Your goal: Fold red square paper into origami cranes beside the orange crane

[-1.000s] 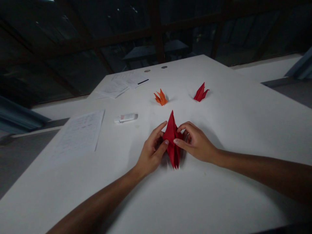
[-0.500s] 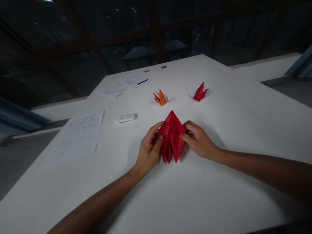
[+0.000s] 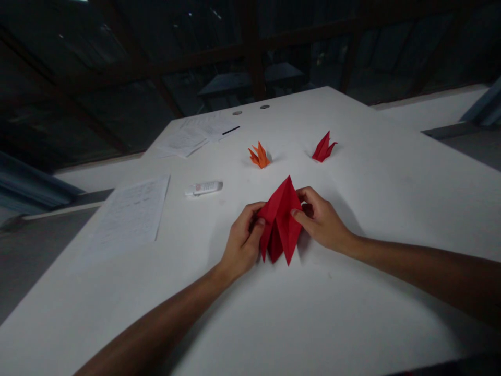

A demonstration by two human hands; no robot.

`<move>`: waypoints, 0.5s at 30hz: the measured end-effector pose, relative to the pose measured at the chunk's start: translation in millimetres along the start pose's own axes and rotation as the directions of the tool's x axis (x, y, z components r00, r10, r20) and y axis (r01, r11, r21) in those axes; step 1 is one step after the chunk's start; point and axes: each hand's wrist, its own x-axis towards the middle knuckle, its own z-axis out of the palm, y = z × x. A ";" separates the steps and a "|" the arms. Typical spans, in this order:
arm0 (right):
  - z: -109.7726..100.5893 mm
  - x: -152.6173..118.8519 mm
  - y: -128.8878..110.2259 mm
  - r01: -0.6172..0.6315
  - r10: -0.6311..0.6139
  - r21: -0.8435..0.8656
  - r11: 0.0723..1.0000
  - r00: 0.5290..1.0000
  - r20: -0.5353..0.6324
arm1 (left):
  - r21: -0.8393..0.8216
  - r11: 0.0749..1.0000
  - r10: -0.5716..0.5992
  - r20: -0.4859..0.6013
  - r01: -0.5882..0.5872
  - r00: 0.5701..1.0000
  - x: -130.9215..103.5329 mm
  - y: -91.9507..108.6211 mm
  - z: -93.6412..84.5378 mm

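Where folded red paper (image 3: 285, 216) splays open | pointed lower flaps (image 3: 289, 245) | peaked top (image 3: 288, 185)

On my feed: large origami piece (image 3: 282, 211), frame centre, plain red, darker red inside the folds. Small origami figure (image 3: 260, 156), upper centre: plain orange. Second figure (image 3: 323, 148), right of upper centre: plain red. Tube (image 3: 204, 188), centre left: white, faint reddish and grey print. Loose sheet (image 3: 131, 214), left: white, rows of grey marks. Tabletop (image 3: 274, 318): plain white. Curtain (image 3: 31, 183), left edge: blue. Window frame (image 3: 255, 68), top: dark brown. Floor (image 3: 43, 245), lower left: grey.
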 end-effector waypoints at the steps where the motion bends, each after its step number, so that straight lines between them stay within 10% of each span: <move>1: 0.5 0.3 0.3 0.002 -0.002 -0.008 1.000 1.000 0.022 | 0.020 1.000 0.010 0.009 -0.010 1.000 -0.2 0.9 -0.1; 15: 6.0 -8.1 -14.0 0.032 -0.028 -0.151 0.988 0.999 0.031 | 0.389 0.913 0.162 -0.068 -0.123 0.985 -0.2 6.9 7.7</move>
